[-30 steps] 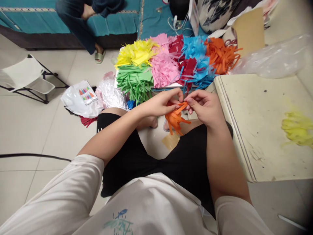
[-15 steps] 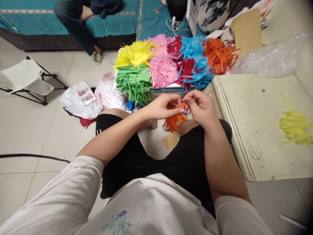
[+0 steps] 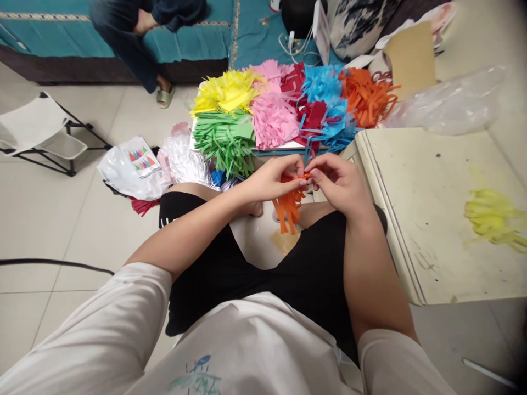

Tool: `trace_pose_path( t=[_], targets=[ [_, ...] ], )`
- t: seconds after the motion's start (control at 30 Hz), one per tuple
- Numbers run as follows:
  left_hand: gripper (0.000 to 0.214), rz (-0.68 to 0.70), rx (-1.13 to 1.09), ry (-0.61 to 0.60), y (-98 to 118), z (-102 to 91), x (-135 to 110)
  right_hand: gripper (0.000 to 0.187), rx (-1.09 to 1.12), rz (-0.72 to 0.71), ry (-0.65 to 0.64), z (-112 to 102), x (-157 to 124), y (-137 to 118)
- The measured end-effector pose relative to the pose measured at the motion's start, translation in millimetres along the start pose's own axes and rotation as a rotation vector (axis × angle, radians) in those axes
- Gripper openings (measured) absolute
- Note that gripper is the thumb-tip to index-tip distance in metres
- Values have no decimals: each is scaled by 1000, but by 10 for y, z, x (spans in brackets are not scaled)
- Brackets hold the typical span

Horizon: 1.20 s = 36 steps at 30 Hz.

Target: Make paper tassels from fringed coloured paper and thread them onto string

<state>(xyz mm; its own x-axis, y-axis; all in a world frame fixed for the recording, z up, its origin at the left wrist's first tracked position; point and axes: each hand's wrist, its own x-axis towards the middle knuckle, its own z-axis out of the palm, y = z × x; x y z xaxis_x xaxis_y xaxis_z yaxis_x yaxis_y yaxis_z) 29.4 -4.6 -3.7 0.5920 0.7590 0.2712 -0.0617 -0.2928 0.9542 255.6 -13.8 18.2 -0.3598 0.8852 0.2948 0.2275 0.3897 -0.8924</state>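
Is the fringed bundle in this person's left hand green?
No, the fringed bundle in the left hand is orange, while the green pile lies beyond it.

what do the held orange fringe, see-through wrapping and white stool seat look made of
Held orange fringe: matte paper, perhaps, or thin felt; its flat cut strips show no shine.
See-through wrapping: likely glossy plastic film, given creases and highlights.
White stool seat: probably smooth matte fabric, sagging between its corners; the weave is too small to tell.

White folding stool [image 3: 31, 123] and green slipper [image 3: 165, 97] on tiled floor [image 3: 49, 225] before a teal-covered sofa [image 3: 201, 43]
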Motion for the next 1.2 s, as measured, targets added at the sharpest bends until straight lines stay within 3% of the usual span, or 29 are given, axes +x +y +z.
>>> trace_pose_path(
  t=[0.17, 0.37, 0.6, 0.83, 1.03, 1.2],
  targets=[
    [51, 36, 174, 24, -18, -27, -15, 25, -47, 45, -18, -18, -14, 15],
    [21, 48, 461, 59, 81, -13, -73, 27, -85, 90, -40, -8, -23, 54],
    [12, 16, 455, 76, 119, 24, -59, 25, -72, 95, -27, 2, -10, 45],
    [16, 0, 283, 78, 89, 55, -73, 17, -174, 82, -6, 2, -23, 1],
    [22, -17, 472, 90, 112, 57, -82, 18, -214, 48, 16, 7, -13, 45],
    [23, -44, 458, 118, 47, 94, -60, 15, -239, 32, 54, 40, -20, 75]
  ],
)
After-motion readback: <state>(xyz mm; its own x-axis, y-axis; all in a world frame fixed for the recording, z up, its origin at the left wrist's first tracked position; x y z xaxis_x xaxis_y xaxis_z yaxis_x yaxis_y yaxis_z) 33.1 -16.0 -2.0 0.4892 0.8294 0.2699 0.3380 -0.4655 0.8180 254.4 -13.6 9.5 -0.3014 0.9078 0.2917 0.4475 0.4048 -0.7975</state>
